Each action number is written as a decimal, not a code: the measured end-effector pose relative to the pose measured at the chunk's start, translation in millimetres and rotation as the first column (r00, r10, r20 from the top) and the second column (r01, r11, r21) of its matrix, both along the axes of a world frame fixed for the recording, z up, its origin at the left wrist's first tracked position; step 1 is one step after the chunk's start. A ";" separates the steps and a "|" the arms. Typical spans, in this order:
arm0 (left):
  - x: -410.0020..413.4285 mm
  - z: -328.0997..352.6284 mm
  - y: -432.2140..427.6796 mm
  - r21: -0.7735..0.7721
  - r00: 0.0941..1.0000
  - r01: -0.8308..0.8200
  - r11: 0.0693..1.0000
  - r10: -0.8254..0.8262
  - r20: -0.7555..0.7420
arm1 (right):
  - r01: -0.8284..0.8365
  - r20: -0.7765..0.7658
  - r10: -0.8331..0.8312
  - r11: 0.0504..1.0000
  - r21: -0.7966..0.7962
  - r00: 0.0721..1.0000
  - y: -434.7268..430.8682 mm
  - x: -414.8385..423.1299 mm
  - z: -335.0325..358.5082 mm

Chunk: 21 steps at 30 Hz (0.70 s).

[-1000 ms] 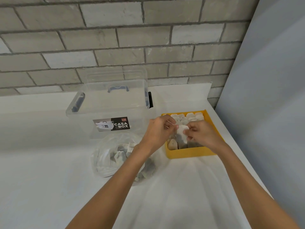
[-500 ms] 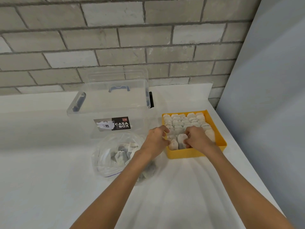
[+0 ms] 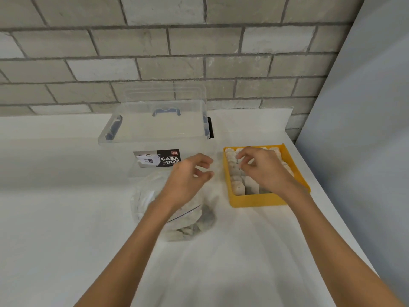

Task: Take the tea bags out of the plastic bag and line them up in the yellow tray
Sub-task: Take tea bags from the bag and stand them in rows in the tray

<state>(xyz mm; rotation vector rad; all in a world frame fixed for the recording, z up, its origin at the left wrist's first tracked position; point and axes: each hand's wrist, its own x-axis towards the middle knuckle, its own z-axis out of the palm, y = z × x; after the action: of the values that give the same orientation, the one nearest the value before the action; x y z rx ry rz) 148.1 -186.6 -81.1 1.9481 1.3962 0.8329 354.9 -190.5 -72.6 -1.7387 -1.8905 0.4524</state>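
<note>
White counter w/ clear storage box, plastic bag & yellow tray directly on it.

On the surface a storage box stands at the back, close to the wall. Just before the box lies the plastic bag, with tea bags inside it. To the right of the bag, a little apart, sits the tray, near the right edge of the surface. Other tea bags stand in rows in it.
</note>
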 end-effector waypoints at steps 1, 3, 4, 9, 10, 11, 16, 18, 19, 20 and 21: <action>-12.1 1.5 -1.3 -0.001 0.999 -0.032 1.000 0.032 0.012 | -0.042 -0.030 0.042 0.999 0.005 0.999 -1.8 -11.3 4.3; -37.0 1.3 -3.1 -0.010 0.995 -0.099 0.995 0.099 0.023 | -0.132 -0.080 0.131 0.991 -0.013 0.988 -5.1 -37.5 8.7; -49.1 -0.9 -3.5 -0.008 0.991 -0.132 0.991 0.132 0.014 | -0.184 -0.102 0.180 0.982 -0.031 0.978 -6.1 -51.5 8.2; -93.0 -27.7 -3.4 -0.055 0.975 -0.167 0.984 0.156 -0.161 | -0.379 -0.180 0.351 0.912 -0.157 0.919 -4.4 -115.7 -11.8; -97.3 -34.9 -3.6 -0.081 0.972 -0.152 0.985 0.134 -0.195 | -0.401 -0.182 0.370 0.898 -0.182 0.911 -2.5 -126.1 -17.8; -100.5 -42.4 -3.8 -0.111 0.967 -0.146 0.983 0.118 -0.227 | -0.415 -0.170 0.384 0.885 -0.213 0.907 0.6 -135.3 -25.0; -104.3 -72.4 -5.5 -0.193 0.939 -0.216 0.957 0.150 -0.309 | -0.339 0.054 0.383 0.867 -0.365 0.922 23.7 -163.7 -68.6; -103.3 -76.9 -7.0 -0.164 0.929 -0.238 0.957 0.175 -0.327 | -0.306 0.102 0.367 0.876 -0.374 0.924 26.1 -169.7 -78.3; -103.2 -78.4 -7.7 -0.148 0.924 -0.242 0.959 0.180 -0.338 | -0.296 0.119 0.361 0.881 -0.368 0.925 26.4 -171.8 -80.6; -103.4 -79.9 -8.1 -0.140 0.920 -0.244 0.960 0.184 -0.345 | -0.290 0.131 0.356 0.887 -0.360 0.925 26.8 -173.2 -81.8; -104.1 -81.4 -8.1 -0.140 0.920 -0.246 0.959 0.186 -0.345 | -0.284 0.133 0.350 0.889 -0.358 0.927 26.2 -174.0 -81.7</action>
<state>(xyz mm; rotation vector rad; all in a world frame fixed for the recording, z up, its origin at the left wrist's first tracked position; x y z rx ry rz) 44.0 -194.7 -162.4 1.8723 1.8435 0.4633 180.9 -164.3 -154.4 -1.7290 -2.3709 0.7923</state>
